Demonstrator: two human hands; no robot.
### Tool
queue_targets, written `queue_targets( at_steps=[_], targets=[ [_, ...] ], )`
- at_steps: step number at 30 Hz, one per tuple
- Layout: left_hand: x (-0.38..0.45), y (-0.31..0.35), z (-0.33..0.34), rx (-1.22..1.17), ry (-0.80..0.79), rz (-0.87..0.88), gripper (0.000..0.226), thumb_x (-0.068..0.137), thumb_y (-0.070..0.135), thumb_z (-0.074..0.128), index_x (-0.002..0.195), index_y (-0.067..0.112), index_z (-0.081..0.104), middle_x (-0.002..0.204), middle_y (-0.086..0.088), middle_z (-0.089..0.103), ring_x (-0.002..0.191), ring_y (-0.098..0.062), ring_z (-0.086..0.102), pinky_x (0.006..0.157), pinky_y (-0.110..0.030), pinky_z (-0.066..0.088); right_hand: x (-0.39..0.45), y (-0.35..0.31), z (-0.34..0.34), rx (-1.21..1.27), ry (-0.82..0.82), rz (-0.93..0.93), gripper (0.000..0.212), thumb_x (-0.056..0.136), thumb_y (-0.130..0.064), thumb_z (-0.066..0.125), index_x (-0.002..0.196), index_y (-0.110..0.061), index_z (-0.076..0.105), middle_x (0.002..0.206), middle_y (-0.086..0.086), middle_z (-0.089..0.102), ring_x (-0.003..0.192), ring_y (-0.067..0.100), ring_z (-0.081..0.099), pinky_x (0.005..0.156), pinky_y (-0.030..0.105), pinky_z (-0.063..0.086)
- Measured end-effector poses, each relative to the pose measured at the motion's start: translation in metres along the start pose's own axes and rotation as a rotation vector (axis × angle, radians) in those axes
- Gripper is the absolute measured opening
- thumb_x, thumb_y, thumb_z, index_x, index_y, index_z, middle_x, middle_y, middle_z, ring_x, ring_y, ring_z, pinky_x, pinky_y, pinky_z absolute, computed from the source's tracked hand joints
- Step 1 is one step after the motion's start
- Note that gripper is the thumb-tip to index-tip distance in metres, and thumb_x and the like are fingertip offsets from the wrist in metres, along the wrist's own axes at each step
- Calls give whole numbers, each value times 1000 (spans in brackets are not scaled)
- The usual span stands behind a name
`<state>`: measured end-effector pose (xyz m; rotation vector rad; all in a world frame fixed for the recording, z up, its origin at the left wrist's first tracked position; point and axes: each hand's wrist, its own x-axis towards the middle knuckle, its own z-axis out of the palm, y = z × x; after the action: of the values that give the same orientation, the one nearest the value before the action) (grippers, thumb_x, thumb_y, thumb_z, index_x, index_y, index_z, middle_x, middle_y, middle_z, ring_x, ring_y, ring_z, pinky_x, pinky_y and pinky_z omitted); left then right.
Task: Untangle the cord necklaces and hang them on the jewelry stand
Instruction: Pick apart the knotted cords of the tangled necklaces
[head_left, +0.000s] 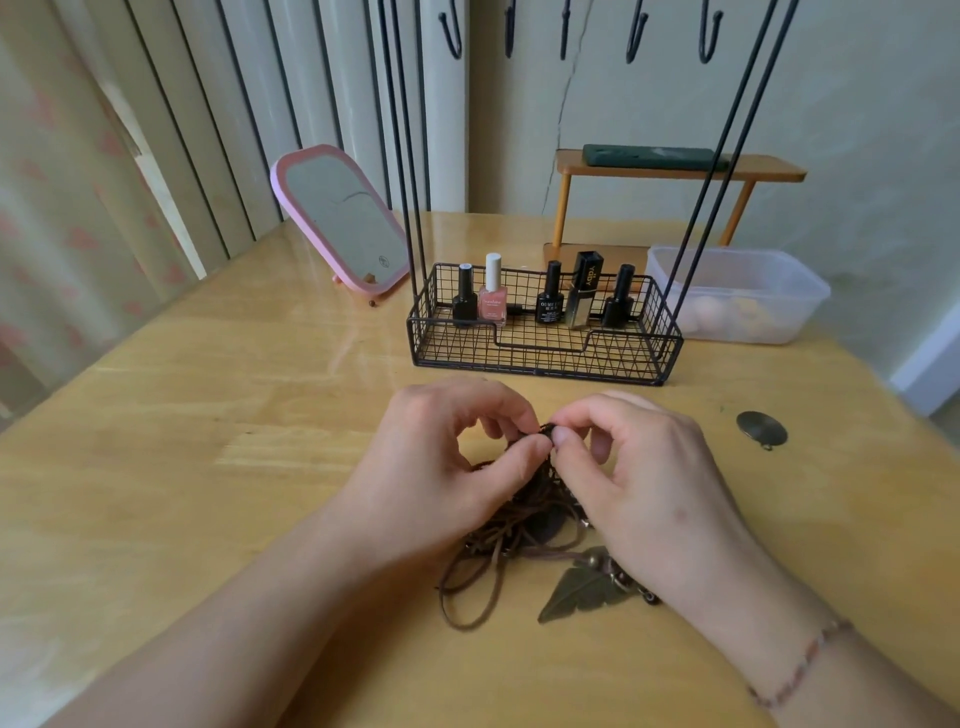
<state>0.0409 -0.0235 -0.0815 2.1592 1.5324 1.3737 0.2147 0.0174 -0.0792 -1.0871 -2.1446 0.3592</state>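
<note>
Both hands are bent over a brown knot of cord necklaces (524, 525) lying on the worktop (208, 415) toward its near edge, in the middle. The left hand (441, 457) and the right hand (639, 467) meet at the top of the tangle, and the fingers (524, 449) of each are pinched together on the same bit of cord, thumb against forefinger, as if teasing a loop free. Below them the cords are one heap, with a leaf-shaped pendant (582, 590) poking out beside the right wrist. A round pendant (761, 428) lies apart toward the right edge.

Behind the hands, toward the far edge, stands the jewelry stand (545, 332), its wire tray holding small bottles (550, 299). The hooks (452, 36) above are all bare. By my reckoning nothing is hung yet; the untangling looks barely started, and every necklace remains to be separated and hung.
</note>
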Motion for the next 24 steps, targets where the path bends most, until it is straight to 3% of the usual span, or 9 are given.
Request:
queue_targets(
  at_steps=[2,5,10,14,17,19,21,24],
  targets=[
    [1,-1,0,-10,-5,-26,13,86,36,71,82,23,71,77,13,67,79,-14,62,69,-19,46,0,-1,-3,52,-64,-7,10,91,-25,60,90,-26,71,75,-21,51,64,-5,48,55,11,33],
    [2,-5,-2,12,-43,-12,8,88,31,70,84,25,70,80,13,67,81,-13,62,72,-23,47,-1,-3,-7,127,-110,0,11,95,-24,58,91,-26,68,80,-16,55,61,-8,50,54,10,36],
    [2,-4,-6,53,-102,-14,8,78,24,72,86,25,71,79,15,66,81,-9,59,72,-14,45,0,-2,-8,145,-171,58,11,97,-28,54,88,-29,61,83,-13,58,55,-4,49,51,11,35],
    [3,-6,-11,42,-125,-11,10,79,17,74,85,24,69,76,13,67,77,-9,62,70,-19,50,0,0,-7,263,-271,154,17,99,-31,48,86,-30,58,56,-22,53,43,2,43,44,12,33],
    [2,-7,-12,-3,-83,-1,19,81,3,71,92,17,68,79,10,69,78,-12,64,72,-24,52,5,1,-8,376,-268,198,22,99,-30,45,83,-31,60,60,-13,55,51,0,45,51,13,37],
    [1,-6,-12,-20,-48,20,20,83,-2,67,94,14,67,82,8,68,79,-16,64,70,-29,51,7,1,-9,429,-266,231,22,98,-28,45,84,-27,62,65,-2,53,48,2,39,48,15,35],
    [0,-3,-10,-56,-16,35,14,84,3,67,94,13,66,85,5,66,80,-18,61,71,-29,50,7,1,-10,452,-264,247,20,98,-28,47,87,-26,64,66,-1,54,48,0,39,49,15,35],
    [0,0,-6,-80,-10,10,14,86,25,75,90,16,66,81,7,64,77,-16,59,68,-23,48,7,1,-9,452,-262,248,19,96,-31,48,89,-29,66,64,-11,59,53,-2,48,55,14,39]
  ],
)
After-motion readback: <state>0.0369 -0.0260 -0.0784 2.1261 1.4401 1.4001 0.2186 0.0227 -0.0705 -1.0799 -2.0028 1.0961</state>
